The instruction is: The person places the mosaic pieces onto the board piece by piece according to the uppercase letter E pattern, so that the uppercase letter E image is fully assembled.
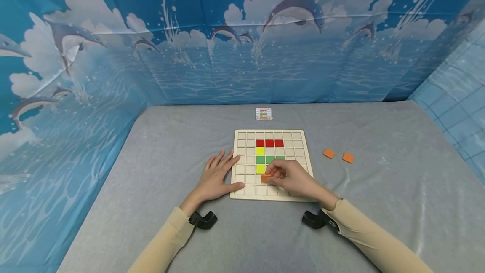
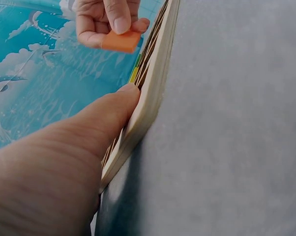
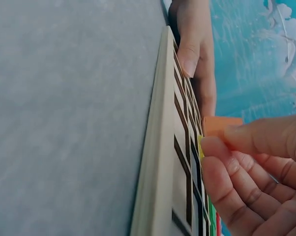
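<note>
A wooden grid board [image 1: 250,134] lies on the grey cloth, with red tiles [image 1: 269,143], yellow tiles [image 1: 260,151] and green tiles [image 1: 270,160] set in its squares. My right hand [image 1: 289,176] pinches an orange square tile [image 1: 265,178] between thumb and fingers, over the square below the lower yellow tile. In the right wrist view the orange tile [image 3: 222,124] stands out from the fingertips, close to the board. My left hand [image 1: 216,178] rests at the board's left edge, fingers spread straight, and its thumb touches the rim in the left wrist view.
Two loose orange tiles [image 1: 329,153] lie on the cloth to the right of the board. Behind the board sits a small card [image 1: 263,113] printed with a coloured grid pattern. A dolphin-print curtain [image 1: 227,70] hangs along the table's back and left edges.
</note>
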{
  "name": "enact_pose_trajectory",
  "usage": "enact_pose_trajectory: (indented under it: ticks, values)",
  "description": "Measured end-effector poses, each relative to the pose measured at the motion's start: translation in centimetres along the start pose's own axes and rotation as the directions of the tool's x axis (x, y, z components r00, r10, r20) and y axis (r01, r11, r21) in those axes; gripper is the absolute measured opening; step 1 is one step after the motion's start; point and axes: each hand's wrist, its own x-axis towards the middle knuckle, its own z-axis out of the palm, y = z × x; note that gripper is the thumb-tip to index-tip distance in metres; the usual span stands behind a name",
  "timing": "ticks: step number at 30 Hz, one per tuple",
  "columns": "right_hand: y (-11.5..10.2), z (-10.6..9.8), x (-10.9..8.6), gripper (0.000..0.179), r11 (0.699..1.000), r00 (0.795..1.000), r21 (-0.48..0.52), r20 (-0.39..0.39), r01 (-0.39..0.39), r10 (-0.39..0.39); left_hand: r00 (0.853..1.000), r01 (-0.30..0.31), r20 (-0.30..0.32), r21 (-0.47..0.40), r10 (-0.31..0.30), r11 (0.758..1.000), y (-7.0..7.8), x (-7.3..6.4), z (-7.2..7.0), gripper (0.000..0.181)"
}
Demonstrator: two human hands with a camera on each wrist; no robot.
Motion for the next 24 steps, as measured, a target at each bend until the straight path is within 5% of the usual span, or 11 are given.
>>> enact_pose_trajectory:
  ticks: [12,24]
  values:
    - [-0.4,1.2,1.0,0.012,0.991,0.999,-0.123,-0.005,0.044,-0.045,1.0,0.0,0.003,-0.005,0.0,1.0,-0.1,-0.1,0.0,0.083]
    - [-0.5,1.4,0.7,0.008,0.95,0.993,-0.307,-0.077,0.057,-0.084,1.0,-0.001,-0.006,-0.005,0.001,1.0,-0.1,0.0,-0.1,0.083]
